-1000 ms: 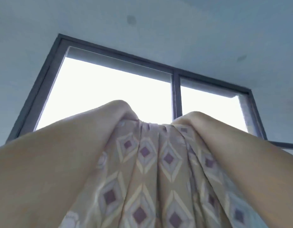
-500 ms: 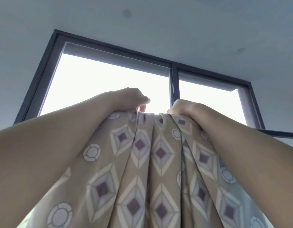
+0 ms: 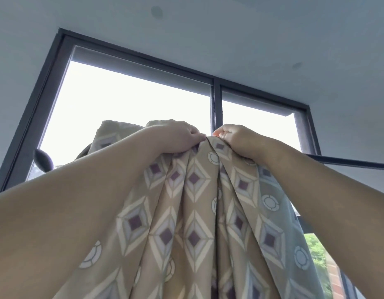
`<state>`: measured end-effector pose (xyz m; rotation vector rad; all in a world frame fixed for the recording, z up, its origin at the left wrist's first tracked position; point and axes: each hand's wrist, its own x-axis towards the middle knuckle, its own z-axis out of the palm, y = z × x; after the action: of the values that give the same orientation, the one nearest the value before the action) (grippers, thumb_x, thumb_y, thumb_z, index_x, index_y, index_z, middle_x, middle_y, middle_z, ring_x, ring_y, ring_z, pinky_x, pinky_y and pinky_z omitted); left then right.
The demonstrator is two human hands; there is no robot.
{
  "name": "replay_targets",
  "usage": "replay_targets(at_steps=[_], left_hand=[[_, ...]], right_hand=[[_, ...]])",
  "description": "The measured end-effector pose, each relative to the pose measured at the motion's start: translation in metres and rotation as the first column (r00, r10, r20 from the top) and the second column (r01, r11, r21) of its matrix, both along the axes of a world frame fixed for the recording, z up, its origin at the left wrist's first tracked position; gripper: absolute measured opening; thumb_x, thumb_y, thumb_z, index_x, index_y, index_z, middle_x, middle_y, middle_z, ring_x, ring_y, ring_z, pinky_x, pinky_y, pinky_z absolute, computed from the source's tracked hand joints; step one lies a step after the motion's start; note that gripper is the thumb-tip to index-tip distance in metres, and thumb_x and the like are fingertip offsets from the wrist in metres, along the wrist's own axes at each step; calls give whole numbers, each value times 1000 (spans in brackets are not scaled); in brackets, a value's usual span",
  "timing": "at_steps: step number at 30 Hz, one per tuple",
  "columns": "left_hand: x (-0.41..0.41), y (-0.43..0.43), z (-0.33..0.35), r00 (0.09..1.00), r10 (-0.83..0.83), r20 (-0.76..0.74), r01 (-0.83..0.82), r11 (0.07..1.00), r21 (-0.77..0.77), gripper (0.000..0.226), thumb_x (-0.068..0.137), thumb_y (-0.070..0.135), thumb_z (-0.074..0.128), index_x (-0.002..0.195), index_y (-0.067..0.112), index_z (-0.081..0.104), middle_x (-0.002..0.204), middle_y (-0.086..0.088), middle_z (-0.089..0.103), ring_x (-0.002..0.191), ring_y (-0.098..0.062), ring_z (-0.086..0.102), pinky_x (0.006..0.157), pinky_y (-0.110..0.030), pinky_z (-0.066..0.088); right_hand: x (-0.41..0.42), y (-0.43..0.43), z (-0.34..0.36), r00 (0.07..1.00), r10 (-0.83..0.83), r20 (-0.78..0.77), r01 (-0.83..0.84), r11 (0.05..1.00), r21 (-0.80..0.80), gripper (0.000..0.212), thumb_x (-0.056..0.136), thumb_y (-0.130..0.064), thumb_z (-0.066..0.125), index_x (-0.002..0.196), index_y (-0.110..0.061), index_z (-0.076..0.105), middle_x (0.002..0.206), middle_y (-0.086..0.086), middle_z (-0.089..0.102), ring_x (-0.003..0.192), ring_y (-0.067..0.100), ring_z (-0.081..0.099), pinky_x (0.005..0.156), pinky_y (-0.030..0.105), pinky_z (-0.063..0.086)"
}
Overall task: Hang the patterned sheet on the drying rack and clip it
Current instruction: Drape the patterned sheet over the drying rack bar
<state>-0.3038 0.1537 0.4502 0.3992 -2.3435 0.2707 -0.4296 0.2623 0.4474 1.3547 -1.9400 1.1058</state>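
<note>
Left hand (image 3: 176, 134): atop the sheet (image 3: 193, 212), just left of the right hand (image 3: 238, 139) (nearly touching).
Sheet: hangs below both hands, before the window (image 3: 132, 108).

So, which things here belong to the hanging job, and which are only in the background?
Job: patterned sheet; left hand, gripping its gathered top; right hand, pinching what looks like an orange clip; dark bar, probably the rack.
Background: window frame; ceiling; trees outside.
</note>
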Motion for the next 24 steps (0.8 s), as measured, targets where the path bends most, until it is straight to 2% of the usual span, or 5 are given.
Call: replay_targets(at_steps=[5,9,13,19,24], left_hand=[[-3,6,-4,984,161,-77,-166,984,-62,50,94,59,19,124,38,53,124,9,58,111,-17,51,88,-37,35],[0,7,-5,985,165,-59,-167,985,-37,49,95,57,19,127,37,51,126,9,57,113,-18,50,93,-39,36],[-3,7,-5,983,164,-82,-168,985,-48,51,95,57,18,126,36,52,123,8,59,111,-19,52,92,-39,35],[-13,12,-20,930,301,-210,-313,949,-27,45,94,37,18,121,30,54,128,-6,42,126,-26,31,105,-63,13],[-13,13,-26,923,275,-268,-289,957,-12,46,93,35,18,120,29,55,127,-8,39,127,-27,30,106,-67,7]], right_hand=[[1,13,-27,998,52,19,-49,990,-135,30,100,-25,37,122,-19,56,120,-1,58,108,14,51,84,24,36],[-5,26,-45,983,-181,24,182,952,-246,44,91,-52,45,127,-27,48,129,-4,53,120,19,46,100,38,36],[-3,34,-54,942,-260,211,315,901,-297,73,77,-64,56,134,-22,38,137,3,39,126,27,36,102,47,34],[-9,35,-82,859,170,483,78,888,-452,83,57,-60,77,117,-9,50,107,7,64,89,25,65,81,41,55],[-2,40,-118,742,300,599,-167,949,-269,43,68,-42,78,100,-14,70,91,7,75,84,26,71,81,37,57]])
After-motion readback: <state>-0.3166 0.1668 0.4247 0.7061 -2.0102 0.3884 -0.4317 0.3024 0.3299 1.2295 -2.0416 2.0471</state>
